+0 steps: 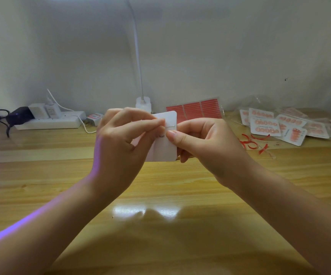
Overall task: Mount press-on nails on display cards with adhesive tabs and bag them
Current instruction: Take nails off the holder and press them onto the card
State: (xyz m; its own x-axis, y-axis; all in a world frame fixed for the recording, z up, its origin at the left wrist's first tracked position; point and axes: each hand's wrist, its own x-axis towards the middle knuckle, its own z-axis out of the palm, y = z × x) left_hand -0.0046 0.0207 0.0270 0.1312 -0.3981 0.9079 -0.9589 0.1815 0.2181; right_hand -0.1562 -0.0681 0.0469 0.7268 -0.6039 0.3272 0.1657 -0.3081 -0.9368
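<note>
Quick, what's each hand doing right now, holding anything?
Left hand: fingers curled, pinching the white rounded-corner display card.
Right hand: thumb and fingers pinching the same card's right edge.

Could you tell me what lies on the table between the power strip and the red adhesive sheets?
In the head view, a small red-and-white box and the white lamp base lie between the power strip and the red adhesive sheets.

Soft overhead light; glare patch on the wooden tabletop [148, 212]; purple tint on the left forearm; edges bend and blur.
</note>
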